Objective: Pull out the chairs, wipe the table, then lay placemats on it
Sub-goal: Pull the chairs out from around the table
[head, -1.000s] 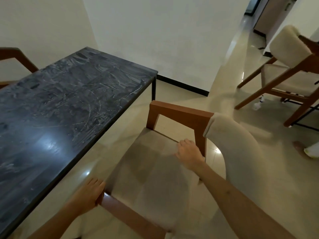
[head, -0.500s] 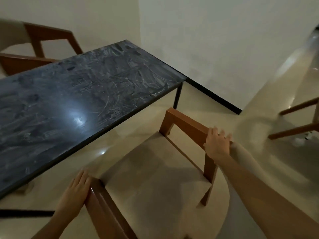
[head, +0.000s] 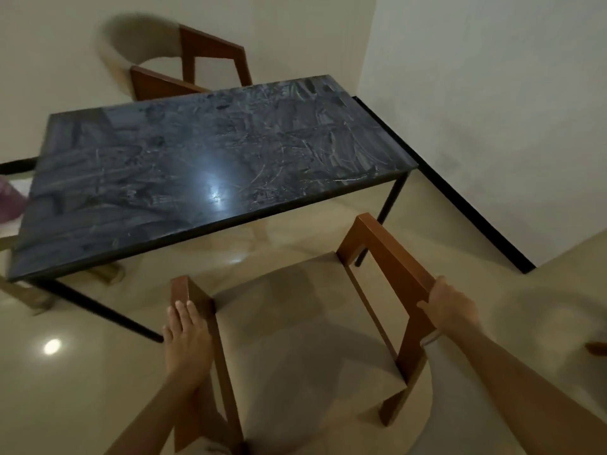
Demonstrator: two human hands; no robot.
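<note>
Chair swung square; left hand flat on armrest, right hand gripping.

Dim indoor light, warm cast. Overhead lamp glare on the table top near its front edge, second hotspot on the glossy floor lower left. Far chair motion-blurred. Wide-angle bending at frame edges. Soft shadows under table.

Near chair backrest cut off; far chair blurred.
</note>
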